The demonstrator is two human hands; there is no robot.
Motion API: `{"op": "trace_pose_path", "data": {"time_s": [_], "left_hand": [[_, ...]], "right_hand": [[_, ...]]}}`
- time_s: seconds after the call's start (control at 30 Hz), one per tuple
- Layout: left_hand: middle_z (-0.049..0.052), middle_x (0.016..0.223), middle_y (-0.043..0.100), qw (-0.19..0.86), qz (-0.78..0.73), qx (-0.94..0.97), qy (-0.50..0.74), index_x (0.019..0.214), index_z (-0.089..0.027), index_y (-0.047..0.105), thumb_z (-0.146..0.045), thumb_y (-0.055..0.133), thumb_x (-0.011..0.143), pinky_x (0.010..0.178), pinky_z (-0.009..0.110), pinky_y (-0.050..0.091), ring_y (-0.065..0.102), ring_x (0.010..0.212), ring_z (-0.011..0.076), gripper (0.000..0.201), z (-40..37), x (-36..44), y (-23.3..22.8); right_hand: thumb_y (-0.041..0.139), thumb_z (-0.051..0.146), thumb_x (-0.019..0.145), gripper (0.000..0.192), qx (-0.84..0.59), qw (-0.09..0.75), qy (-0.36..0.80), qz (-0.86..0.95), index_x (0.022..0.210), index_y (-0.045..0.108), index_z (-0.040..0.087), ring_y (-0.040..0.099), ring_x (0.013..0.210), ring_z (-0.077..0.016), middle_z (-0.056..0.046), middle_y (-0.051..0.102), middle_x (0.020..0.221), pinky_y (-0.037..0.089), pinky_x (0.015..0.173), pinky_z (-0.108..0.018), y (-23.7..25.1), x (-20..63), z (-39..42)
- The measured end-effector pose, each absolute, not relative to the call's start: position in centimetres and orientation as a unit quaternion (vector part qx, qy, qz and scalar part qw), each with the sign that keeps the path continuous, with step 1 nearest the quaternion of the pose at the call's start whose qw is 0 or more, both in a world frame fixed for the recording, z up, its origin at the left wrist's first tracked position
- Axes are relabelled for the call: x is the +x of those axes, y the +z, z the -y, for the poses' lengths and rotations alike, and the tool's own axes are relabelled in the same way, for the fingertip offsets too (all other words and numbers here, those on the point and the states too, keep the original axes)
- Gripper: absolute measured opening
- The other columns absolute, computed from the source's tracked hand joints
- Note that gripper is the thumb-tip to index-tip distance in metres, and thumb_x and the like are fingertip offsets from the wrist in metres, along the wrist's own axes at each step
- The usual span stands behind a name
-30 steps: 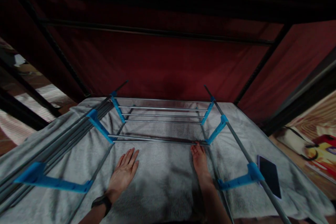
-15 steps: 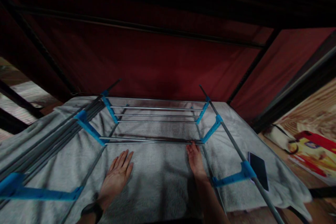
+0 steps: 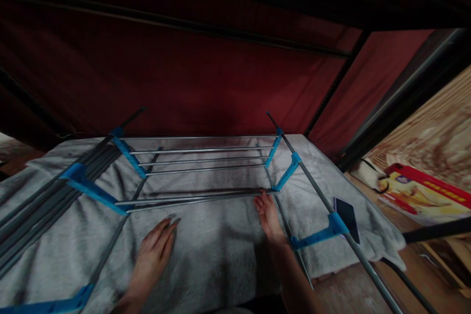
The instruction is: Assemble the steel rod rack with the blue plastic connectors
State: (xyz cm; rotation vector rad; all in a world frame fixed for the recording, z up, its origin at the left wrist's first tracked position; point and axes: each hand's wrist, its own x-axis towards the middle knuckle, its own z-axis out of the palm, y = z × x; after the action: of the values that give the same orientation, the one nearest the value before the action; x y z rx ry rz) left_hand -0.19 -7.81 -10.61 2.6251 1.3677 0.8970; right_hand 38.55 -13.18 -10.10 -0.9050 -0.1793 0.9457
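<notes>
1. In the head view, shows the rack (image 3: 316,185) lying on the blanket (image 3: 206,260), spanned at its far end by four fixed rods (image 3: 206,149).
2. Across the rack's middle, shows two near rods (image 3: 165,200), close together at the right and spread slightly at the left.
3. Holds the left grip (image 3: 153,250) empty and loosely spread, between the rack's side poles, just short of the near rods.
4. Touches the near rods' right end with the right grip (image 3: 268,213), fingers curled, beside a rack bracket (image 3: 287,174); cannot tell whether closed around them.
5. Also shows a pole bundle (image 3: 73,201) along the rack's left, a phone (image 3: 348,218) just right of it, a packet (image 3: 423,196) farther right, and a red curtain (image 3: 221,83) behind.
</notes>
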Motion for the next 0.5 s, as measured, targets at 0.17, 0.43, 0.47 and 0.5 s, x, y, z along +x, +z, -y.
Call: {"op": "trace_pose_path", "data": {"time_s": [0.17,0.43,0.47,0.5], "left_hand": [[0.008,0.143,0.06,0.077,-0.353,0.882,0.303,0.14,-0.028,0.059,-0.032,0.038,0.102,0.113,0.05,0.045,0.052,0.136,0.0273,0.043,8.3,7.1,-6.3],[0.011,0.128,0.069,0.21,-0.208,0.929,0.222,0.126,-0.019,0.066,-0.025,0.041,0.103,0.108,0.04,0.05,0.062,0.12,0.0215,0.034,6.5,26.5,1.2],[0.012,0.127,0.069,0.218,-0.203,0.934,0.196,0.126,-0.017,0.065,-0.022,0.042,0.103,0.109,0.04,0.049,0.062,0.12,0.0219,0.033,6.4,28.4,1.8],[0.013,0.127,0.069,0.224,-0.196,0.941,0.162,0.126,-0.015,0.064,-0.02,0.045,0.101,0.109,0.039,0.048,0.063,0.12,0.0225,0.032,6.4,30.1,2.2]], "right_hand": [[0.082,0.043,0.078,0.029,-0.429,0.792,0.424,0.098,0.096,0.065,0.028,0.065,0.079,-0.0125,0.005,0.068,0.091,0.057,0.076,-0.028,-8.9,38.6,13.2],[0.078,0.041,0.079,0.025,-0.424,0.811,0.377,0.145,0.091,0.063,0.025,0.065,0.083,-0.0132,0.002,0.069,0.093,0.056,0.077,-0.026,-7.8,38.2,12.7],[0.078,0.042,0.079,0.025,-0.423,0.814,0.37,0.15,0.091,0.063,0.026,0.066,0.086,-0.0139,0.002,0.069,0.093,0.056,0.079,-0.026,-7.8,38.1,12.5],[0.076,0.045,0.081,0.024,-0.425,0.814,0.36,0.163,0.091,0.064,0.027,0.066,0.088,-0.0148,0.002,0.069,0.093,0.057,0.081,-0.027,-7.7,38.1,12.3]]}}
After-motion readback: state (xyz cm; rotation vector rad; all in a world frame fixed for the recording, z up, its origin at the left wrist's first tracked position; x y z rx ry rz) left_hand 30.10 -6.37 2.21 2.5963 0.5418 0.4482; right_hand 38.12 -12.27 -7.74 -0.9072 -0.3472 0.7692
